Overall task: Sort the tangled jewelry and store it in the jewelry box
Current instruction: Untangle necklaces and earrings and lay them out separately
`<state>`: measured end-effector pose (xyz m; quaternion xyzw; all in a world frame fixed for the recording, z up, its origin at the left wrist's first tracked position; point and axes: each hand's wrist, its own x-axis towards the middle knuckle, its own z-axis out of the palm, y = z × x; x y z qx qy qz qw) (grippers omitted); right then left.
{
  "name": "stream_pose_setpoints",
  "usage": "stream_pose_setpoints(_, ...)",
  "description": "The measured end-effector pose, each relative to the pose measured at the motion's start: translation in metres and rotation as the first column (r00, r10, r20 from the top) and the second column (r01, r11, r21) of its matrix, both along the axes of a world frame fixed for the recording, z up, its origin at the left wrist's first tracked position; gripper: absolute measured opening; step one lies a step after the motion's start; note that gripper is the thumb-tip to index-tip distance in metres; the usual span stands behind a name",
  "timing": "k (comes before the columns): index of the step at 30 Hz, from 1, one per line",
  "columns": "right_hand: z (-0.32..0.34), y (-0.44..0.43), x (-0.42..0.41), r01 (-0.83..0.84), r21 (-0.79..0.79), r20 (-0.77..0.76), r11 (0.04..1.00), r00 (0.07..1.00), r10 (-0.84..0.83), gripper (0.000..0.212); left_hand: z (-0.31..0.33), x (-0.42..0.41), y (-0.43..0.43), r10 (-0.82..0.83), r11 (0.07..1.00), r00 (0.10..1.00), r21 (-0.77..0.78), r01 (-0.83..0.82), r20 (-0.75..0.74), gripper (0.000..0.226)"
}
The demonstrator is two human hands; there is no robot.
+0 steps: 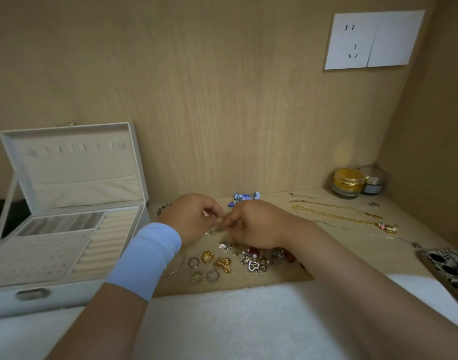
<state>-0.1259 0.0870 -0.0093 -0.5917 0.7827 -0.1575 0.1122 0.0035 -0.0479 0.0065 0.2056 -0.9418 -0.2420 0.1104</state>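
While the wooden counter [352, 245] carries everything, the white jewelry box [66, 294] stands at its left end, lid propped up, ring rolls and a perforated earring panel showing. Both hands meet over the counter's middle. The left hand [194, 216], above a pale blue wristband [147, 258], and the right hand [256, 224] both have curled fingers. Necklaces [337, 216] lie stretched out side by side on the right, and 2 jars [349, 183] stand in the back corner beyond them. A tangled pile of jewelry [256, 261] lies just under the right hand. Blue beads [244, 198] lie behind the hands, loose rings [196, 268] in front. Pinched between both hands' fingertips is a small silver piece [214, 231], too fine to identify.
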Motion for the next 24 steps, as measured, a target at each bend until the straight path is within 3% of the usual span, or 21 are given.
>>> stream_pose_setpoints(4, -0.005, -0.010, 0.004, -0.058, 0.035, 0.049, 0.998, 0.997, 0.056, 0.020, -0.007, 0.011, 0.004, -0.016, 0.999, 0.997, -0.046, 0.019, 0.072, 0.021)
stream_pose_setpoints(11, 0.010, 0.005, -0.011, 0.096, 0.192, -0.025, 0.977, 0.995, -0.092, 0.019, -0.016, 0.029, -0.010, 0.068, 0.996, 0.997, -0.062, -0.066, 0.027, 0.017)
stream_pose_setpoints(17, -0.004, -0.034, 0.009, 0.104, -0.051, -0.082, 0.993, 0.991, -0.108, 0.020, -0.017, 0.027, -0.012, 0.094, 0.987, 0.993, -0.138, -0.084, 0.074, 0.021)
stream_pose_setpoints(24, -0.011, -0.045, 0.006, 0.163, -0.017, -0.090, 0.987, 0.982, -0.163, 0.015, -0.027, 0.026, -0.019, 0.093, 0.977, 0.985, -0.206, -0.062, 0.145, 0.024)
